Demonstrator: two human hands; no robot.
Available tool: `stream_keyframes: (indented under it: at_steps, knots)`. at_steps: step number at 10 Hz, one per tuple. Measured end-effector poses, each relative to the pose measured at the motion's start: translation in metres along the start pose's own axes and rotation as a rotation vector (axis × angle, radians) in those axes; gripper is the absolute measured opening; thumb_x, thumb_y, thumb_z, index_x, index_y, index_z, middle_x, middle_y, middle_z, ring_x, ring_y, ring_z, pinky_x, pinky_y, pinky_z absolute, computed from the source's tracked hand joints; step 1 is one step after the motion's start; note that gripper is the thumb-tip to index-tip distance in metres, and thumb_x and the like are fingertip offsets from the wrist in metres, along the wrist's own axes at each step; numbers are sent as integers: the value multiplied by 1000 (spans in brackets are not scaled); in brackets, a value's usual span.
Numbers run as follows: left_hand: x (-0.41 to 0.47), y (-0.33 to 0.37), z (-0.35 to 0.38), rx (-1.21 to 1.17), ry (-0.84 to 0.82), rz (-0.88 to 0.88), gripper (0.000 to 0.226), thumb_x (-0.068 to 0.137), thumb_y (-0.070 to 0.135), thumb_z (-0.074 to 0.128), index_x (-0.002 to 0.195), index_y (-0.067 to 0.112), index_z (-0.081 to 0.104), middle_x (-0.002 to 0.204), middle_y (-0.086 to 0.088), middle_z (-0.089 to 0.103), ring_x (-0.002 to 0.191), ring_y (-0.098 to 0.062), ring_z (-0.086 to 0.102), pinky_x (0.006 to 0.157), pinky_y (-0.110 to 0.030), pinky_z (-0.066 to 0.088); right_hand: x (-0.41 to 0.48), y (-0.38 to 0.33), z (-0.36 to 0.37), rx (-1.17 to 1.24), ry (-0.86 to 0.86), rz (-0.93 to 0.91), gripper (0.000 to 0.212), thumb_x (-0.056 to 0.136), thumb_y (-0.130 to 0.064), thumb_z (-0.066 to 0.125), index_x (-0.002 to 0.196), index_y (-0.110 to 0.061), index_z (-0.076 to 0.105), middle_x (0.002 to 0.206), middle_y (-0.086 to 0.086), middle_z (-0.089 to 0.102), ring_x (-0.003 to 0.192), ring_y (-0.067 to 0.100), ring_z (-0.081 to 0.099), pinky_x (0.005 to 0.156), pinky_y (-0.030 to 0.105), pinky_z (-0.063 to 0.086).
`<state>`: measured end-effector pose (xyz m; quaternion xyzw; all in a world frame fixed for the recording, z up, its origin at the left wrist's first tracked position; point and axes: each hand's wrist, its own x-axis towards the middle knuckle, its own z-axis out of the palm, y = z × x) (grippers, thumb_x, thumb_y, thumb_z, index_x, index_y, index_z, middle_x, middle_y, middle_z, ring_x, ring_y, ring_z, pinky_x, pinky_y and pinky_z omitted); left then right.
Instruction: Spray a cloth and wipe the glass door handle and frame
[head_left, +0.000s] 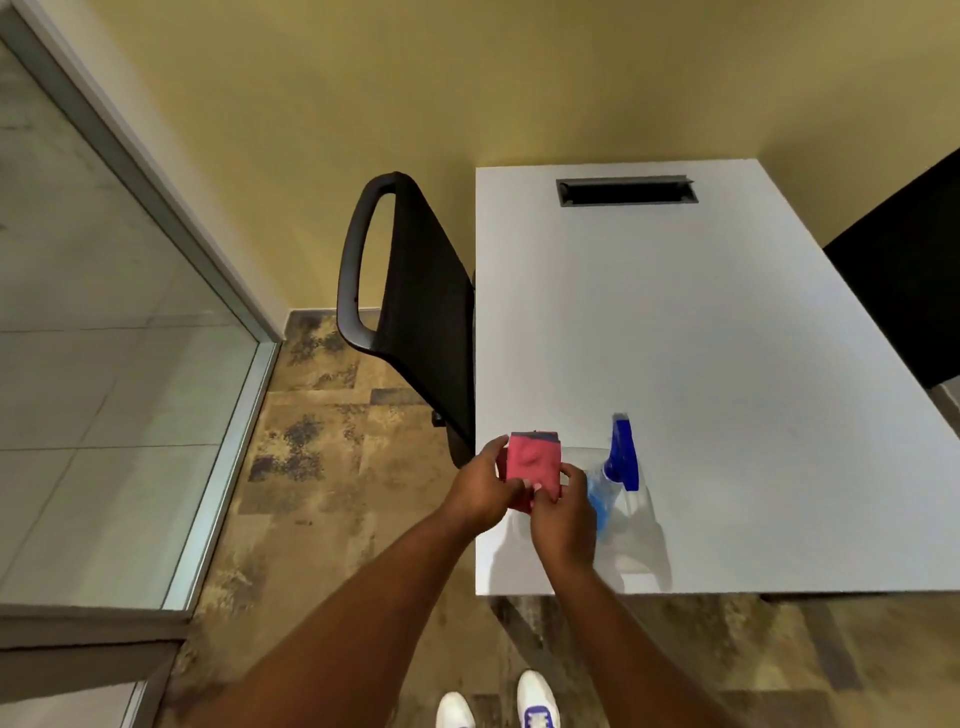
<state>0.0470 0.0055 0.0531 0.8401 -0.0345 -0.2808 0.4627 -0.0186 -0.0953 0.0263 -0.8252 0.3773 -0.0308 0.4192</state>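
Both hands grip 1 folded red cloth (535, 465) over the near left corner of the white surface (701, 322): the left hand (480, 491) pinches its left edge, the right hand (563, 512) its lower right edge. Just right of them stands a spray bottle (615, 475) with a blue trigger head. A black chair (415, 306) sits left of the surface, the glass door (98, 322) farther left.

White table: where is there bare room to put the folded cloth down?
The white table is bare between the cable slot and the spray bottle, and along its right side. It is crowded only at the near left corner, where both hands, left and right, hold the red cloth beside the bottle.
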Motion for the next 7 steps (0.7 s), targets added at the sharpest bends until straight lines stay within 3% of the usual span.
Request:
stream_keyframes:
  at_steps: [1,2,3,4,5,6,7]
  knots:
    - [8,-5,14,89,-9,74,54,100,21,63,150,22,44,137,-4,63,118,-23,63,84,-25,49,10,14,17,-58,-30,48,39,102,-28,59,138,-16,50,123,12,66,112,31,68,96,41,55]
    - [13,-12,20,215,-25,116,52,104,31,56,153,23,40,147,-3,57,136,-28,51,99,-34,47,12,22,23,-114,-38,75,44,103,-31,58,142,-16,45,130,12,62,116,28,65,103,37,53]
    - [27,-30,26,578,-87,103,60,106,40,47,161,28,25,168,-4,26,157,-35,11,123,-58,20,15,26,24,-138,-134,27,32,98,-25,59,128,-16,54,114,5,63,100,24,63,84,35,53]
    - [31,-40,29,717,-133,116,65,106,42,46,163,30,18,171,-6,10,158,-33,0,124,-58,9,19,30,32,-177,-126,-29,32,97,-26,62,126,-15,57,114,4,65,101,23,65,85,33,55]
    - [33,-47,34,765,-148,153,71,106,42,46,164,27,8,172,-7,2,158,-31,-6,126,-54,2,24,39,45,-243,-171,-40,38,99,-30,64,133,-17,54,119,6,68,107,21,68,93,26,55]
    - [33,-54,34,755,-127,150,73,107,43,43,164,25,1,172,-7,-3,158,-29,-9,126,-50,0,24,40,48,-252,-152,-95,46,97,-30,66,139,-18,51,128,7,66,114,23,66,99,30,56]
    - [30,-56,26,766,-73,161,75,108,48,36,163,24,-8,171,-4,-13,157,-25,-16,126,-45,-5,24,37,42,-364,-150,-198,67,99,-33,64,156,-17,34,162,9,42,149,31,41,120,39,37]
